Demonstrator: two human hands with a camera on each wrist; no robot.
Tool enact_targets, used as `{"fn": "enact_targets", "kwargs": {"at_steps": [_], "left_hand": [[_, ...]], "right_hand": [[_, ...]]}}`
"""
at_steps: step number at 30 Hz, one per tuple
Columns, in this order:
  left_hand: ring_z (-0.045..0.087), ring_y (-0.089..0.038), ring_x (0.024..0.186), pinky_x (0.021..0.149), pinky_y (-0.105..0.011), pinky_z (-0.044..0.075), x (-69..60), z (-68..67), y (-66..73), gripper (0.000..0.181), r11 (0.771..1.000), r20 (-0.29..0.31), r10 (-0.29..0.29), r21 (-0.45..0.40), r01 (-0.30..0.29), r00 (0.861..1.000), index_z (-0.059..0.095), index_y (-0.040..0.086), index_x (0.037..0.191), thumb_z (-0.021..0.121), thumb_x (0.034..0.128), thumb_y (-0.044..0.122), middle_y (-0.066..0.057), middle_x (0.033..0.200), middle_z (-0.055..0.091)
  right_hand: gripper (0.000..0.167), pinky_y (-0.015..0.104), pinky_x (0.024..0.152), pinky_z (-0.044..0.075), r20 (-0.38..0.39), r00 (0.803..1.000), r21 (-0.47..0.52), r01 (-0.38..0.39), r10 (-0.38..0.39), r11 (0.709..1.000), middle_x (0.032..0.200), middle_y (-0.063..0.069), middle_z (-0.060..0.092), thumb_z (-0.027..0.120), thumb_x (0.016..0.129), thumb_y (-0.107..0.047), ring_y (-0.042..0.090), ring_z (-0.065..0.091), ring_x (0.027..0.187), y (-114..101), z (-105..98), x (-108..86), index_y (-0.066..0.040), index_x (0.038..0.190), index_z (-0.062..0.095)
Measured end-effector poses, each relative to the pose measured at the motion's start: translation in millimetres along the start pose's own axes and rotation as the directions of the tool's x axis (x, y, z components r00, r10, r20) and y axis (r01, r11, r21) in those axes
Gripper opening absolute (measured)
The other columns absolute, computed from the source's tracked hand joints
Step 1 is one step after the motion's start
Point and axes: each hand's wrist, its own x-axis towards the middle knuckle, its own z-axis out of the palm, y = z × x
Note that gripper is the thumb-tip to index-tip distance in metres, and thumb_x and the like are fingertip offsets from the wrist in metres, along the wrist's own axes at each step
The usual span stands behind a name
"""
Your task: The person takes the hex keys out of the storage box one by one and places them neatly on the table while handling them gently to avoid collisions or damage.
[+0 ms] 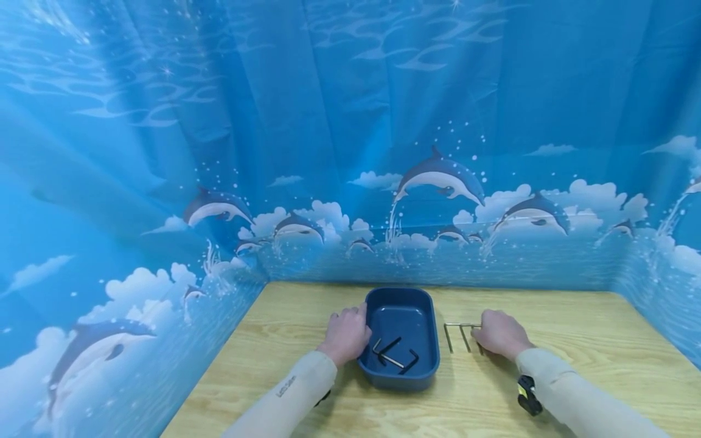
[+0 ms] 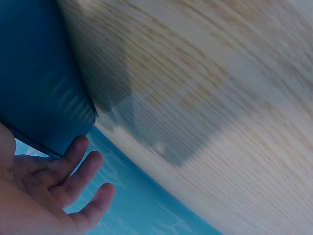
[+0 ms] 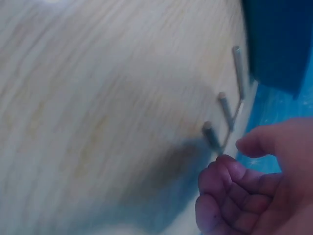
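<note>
A dark blue bin (image 1: 402, 380) stands on the wooden table with several hex keys (image 1: 391, 359), black and silver, lying in its near end. My left hand (image 1: 346, 334) holds the bin's left rim; in the left wrist view three of its fingers (image 2: 83, 169) extend beside the bin wall, and the thumb is hidden. To the right of the bin, 3 metal hex keys (image 1: 464, 338) lie side by side on the table. My right hand (image 1: 501, 334) is at the rightmost key, its fingers loosely curled. The right wrist view shows a gap between thumb and forefinger, the forefinger close to the keys (image 3: 225, 111).
Light wood covers the tabletop (image 1: 591, 365). A blue curtain with dolphins (image 1: 438, 176) hangs behind the table and along both sides. A dark band with a yellow mark (image 1: 527, 392) is on the right wrist.
</note>
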Motion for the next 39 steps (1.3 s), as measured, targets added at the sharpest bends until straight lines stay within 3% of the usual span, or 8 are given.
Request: {"fn": "enact_targets", "kwargs": {"at_steps": [4, 9, 18, 22, 31, 39], "left_hand": [[0.065, -0.031, 0.116, 0.097, -0.058, 0.050, -0.1, -1.7, 1.3, 0.050, 1.000, 0.010, -0.004, 0.001, 0.004, 1.000, 0.053, 0.006, 0.144, 0.058, 0.0975, 0.024, -0.013, 0.127, 0.068], [0.064, -0.031, 0.117, 0.098, -0.059, 0.049, -1.0, -3.6, 2.6, 0.050, 1.000, 0.016, -0.007, -0.002, 0.007, 1.000, 0.052, 0.006, 0.144, 0.058, 0.0976, 0.024, -0.013, 0.128, 0.068], [0.064, -0.032, 0.116, 0.098, -0.060, 0.049, -2.0, -4.0, 2.5, 0.050, 1.000, 0.012, -0.002, -0.004, 0.002, 1.000, 0.052, 0.006, 0.144, 0.058, 0.0971, 0.023, -0.014, 0.127, 0.068], [0.064, -0.031, 0.117, 0.098, -0.059, 0.049, -1.5, -4.5, 2.8, 0.050, 1.000, 0.017, -0.005, 0.005, 0.004, 1.000, 0.052, 0.006, 0.144, 0.058, 0.0975, 0.024, -0.013, 0.128, 0.068], [0.064, -0.030, 0.115, 0.098, -0.059, 0.049, 0.0, -4.2, 3.3, 0.050, 1.000, 0.029, -0.012, 0.013, 0.011, 1.000, 0.053, 0.006, 0.144, 0.059, 0.0974, 0.024, -0.013, 0.126, 0.068], [0.066, -0.029, 0.110, 0.094, -0.058, 0.050, 0.0, -4.0, 4.0, 0.048, 1.000, 0.008, -0.008, 0.029, 0.007, 1.000, 0.056, 0.007, 0.141, 0.060, 0.0957, 0.024, -0.012, 0.119, 0.070]], "right_hand": [[0.036, 0.030, 0.046, 0.035, -0.018, 0.999, -0.034, 0.046, -0.046, 0.998, 0.053, -0.002, 0.046, 0.063, 0.093, -0.023, 0.014, 0.043, 0.048, -12.7, -5.8, -1.8, -0.013, 0.060, 0.054], [0.038, 0.030, 0.046, 0.036, -0.018, 0.995, -0.034, 0.093, -0.094, 0.995, 0.049, -0.004, 0.043, 0.064, 0.092, -0.024, 0.012, 0.040, 0.045, -43.2, -12.4, -4.4, -0.015, 0.056, 0.054], [0.044, 0.027, 0.048, 0.023, -0.020, 0.972, -0.084, 0.232, -0.234, 0.969, 0.049, -0.007, 0.028, 0.064, 0.091, -0.020, 0.011, 0.024, 0.046, -95.4, -20.9, -4.0, -0.018, 0.053, 0.042], [0.046, 0.027, 0.047, 0.018, 0.019, 0.959, -0.100, 0.284, -0.284, 0.954, 0.050, -0.007, 0.027, 0.065, 0.092, -0.018, 0.011, 0.022, 0.046, -115.8, -24.8, -1.0, -0.019, 0.053, 0.039], [0.028, 0.030, 0.053, 0.036, 0.170, 0.905, -0.062, 0.405, -0.390, 0.912, 0.057, -0.005, 0.050, 0.066, 0.094, -0.014, 0.012, 0.043, 0.052, -152.5, -20.3, 7.5, -0.018, 0.066, 0.062], [0.019, 0.033, 0.059, 0.044, 0.260, 0.874, -0.090, 0.446, -0.412, 0.890, 0.067, -0.008, 0.057, 0.069, 0.091, -0.014, 0.011, 0.051, 0.060, -168.1, -9.9, 18.5, -0.019, 0.073, 0.068]]}}
